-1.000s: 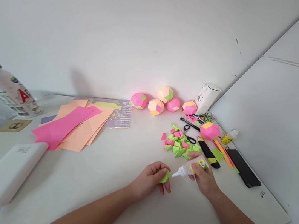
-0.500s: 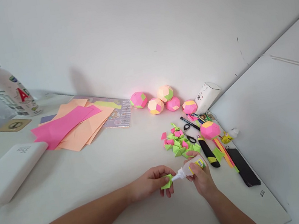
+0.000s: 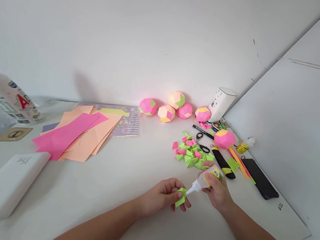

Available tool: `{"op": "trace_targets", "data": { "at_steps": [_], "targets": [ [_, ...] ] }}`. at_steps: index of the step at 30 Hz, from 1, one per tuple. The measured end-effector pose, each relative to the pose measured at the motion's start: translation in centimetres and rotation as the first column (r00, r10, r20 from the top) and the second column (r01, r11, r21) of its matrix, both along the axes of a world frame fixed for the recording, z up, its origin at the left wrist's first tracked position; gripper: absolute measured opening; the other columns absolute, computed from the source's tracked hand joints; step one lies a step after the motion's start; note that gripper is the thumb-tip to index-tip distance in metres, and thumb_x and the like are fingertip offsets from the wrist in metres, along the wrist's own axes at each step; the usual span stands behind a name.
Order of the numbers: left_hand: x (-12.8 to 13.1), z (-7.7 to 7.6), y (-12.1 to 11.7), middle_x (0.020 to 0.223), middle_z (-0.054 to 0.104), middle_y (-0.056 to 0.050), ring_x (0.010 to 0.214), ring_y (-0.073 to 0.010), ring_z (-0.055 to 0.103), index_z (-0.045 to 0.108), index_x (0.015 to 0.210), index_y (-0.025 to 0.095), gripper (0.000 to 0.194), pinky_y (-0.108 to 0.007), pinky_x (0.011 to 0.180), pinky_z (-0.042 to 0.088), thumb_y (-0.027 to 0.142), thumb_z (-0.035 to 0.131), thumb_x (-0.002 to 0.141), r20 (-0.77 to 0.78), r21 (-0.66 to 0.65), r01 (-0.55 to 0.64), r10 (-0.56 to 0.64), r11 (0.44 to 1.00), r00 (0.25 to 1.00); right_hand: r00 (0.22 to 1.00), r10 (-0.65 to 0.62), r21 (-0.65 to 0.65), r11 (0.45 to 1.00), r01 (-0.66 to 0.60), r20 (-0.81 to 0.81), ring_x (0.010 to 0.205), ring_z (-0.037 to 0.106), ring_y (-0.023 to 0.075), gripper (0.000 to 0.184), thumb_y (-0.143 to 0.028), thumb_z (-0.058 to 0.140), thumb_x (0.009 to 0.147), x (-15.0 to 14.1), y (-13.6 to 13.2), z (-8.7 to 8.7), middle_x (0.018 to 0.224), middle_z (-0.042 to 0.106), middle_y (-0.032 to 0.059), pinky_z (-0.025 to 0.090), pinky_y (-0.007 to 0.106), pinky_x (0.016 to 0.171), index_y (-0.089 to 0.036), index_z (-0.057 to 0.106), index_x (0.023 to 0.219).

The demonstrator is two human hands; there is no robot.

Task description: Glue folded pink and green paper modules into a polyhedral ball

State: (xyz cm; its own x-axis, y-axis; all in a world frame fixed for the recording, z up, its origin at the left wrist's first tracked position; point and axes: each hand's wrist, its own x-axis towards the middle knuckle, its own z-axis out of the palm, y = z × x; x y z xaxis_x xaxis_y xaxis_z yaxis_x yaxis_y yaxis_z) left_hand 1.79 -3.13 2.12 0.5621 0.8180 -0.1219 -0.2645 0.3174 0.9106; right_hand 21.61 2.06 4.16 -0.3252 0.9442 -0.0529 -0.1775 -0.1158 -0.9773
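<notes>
- The green folded piece (image 3: 180,197) is being pinched between the thumb and fingers of the left hand (image 3: 166,196), above the near part of the tabletop (image 3: 120,175).
- The squeeze bottle (image 3: 208,176) is being gripped by the right hand (image 3: 219,192), with its white nozzle being pointed left at the green folded piece; whether the two are touching cannot be told.
- The hands are being held apart, the space between them being bridged by the nozzle.
- Just beyond the right hand, a pile of green and pink folded pieces (image 3: 188,154) is being spread on the tabletop.
- To the right of the pile, black scissors (image 3: 204,148), a dark pen (image 3: 203,131) and a black and yellow cutter (image 3: 222,162) are being supported by the tabletop.
- Farther right, a pink and yellow paper ball (image 3: 225,139), a small yellow-labelled bottle (image 3: 245,145), coloured paper strips (image 3: 240,164) and a black phone-like object (image 3: 260,179) are being seen.
- Near the wall (image 3: 146,36), five more paper balls (image 3: 166,113) are being lined up in a loose row, with a white container (image 3: 221,103) being tilted at its right end.
- On the left, pink and peach sheets (image 3: 73,134) are being overlapped on a patterned sheet (image 3: 127,128); a white device (image 3: 12,183) and a green-capped bottle (image 3: 5,94) are being borne nearby.
</notes>
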Motion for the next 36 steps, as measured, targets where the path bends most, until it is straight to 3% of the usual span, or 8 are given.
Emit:
{"op": "trace_targets", "data": {
  "at_steps": [11,17,24,29,36],
  "targets": [
    [0.22,-0.13,0.12,0.101,0.066,-0.008,0.081,-0.0168,0.064,0.059,0.082,0.016,0.031,-0.024,0.059,0.043,0.047,0.06,0.078,-0.062,0.046,-0.03,0.033,0.998,0.998,0.998,-0.037,-0.04,0.999,0.035,-0.044,0.051,0.039,0.0101,0.037,-0.04,0.07,0.069,0.0,-0.19,0.17,0.062,0.043,-0.0045,0.03,0.02,0.042,-0.024,0.052,0.097],
    [0.15,0.26,0.1,0.08,0.062,-0.003,0.076,-0.015,0.057,0.056,0.075,0.017,0.032,-0.025,0.061,0.044,0.049,0.06,0.078,-0.029,0.084,-0.047,0.05,0.995,0.998,0.997,-0.044,-0.049,0.998,0.041,-0.067,0.051,0.04,0.0097,0.044,-0.038,0.072,0.069,-0.05,-0.16,0.12,0.062,0.045,-0.0047,0.029,0.019,0.041,-0.025,0.049,0.104],
    [0.22,0.41,0.04,0.075,0.054,0.001,0.068,-0.0118,0.05,0.051,0.07,0.017,0.036,-0.027,0.065,0.044,0.051,0.06,0.077,-0.028,0.091,-0.072,0.075,0.993,0.997,0.996,-0.063,-0.069,0.996,0.059,-0.058,0.051,0.041,0.0087,0.038,-0.036,0.072,0.069,-0.05,-0.25,0.21,0.063,0.047,-0.0044,0.031,0.018,0.041,-0.024,0.051,0.098],
    [0.17,0.04,0.05,0.071,0.045,0.003,0.062,-0.01,0.042,0.049,0.069,0.018,0.039,-0.023,0.055,0.04,0.055,0.058,0.076,-0.093,0.092,-0.077,0.086,0.993,0.992,0.997,-0.047,-0.067,0.997,0.042,-0.067,0.049,0.038,0.0078,0.032,-0.036,0.071,0.07,-0.09,-0.2,0.11,0.06,0.045,-0.0049,0.029,0.018,0.04,-0.022,0.054,0.093],
    [0.13,0.19,0.05,0.064,0.049,0.003,0.056,-0.0096,0.039,0.046,0.069,0.018,0.039,-0.023,0.053,0.033,0.055,0.055,0.078,-0.078,0.067,-0.059,0.064,0.996,0.995,0.991,-0.057,-0.095,0.994,0.046,-0.123,0.045,0.03,0.006,0.029,-0.034,0.069,0.072,-0.34,0.19,-0.02,0.054,0.037,-0.0078,0.025,0.017,0.039,-0.021,0.054,0.093]
  ]
}}
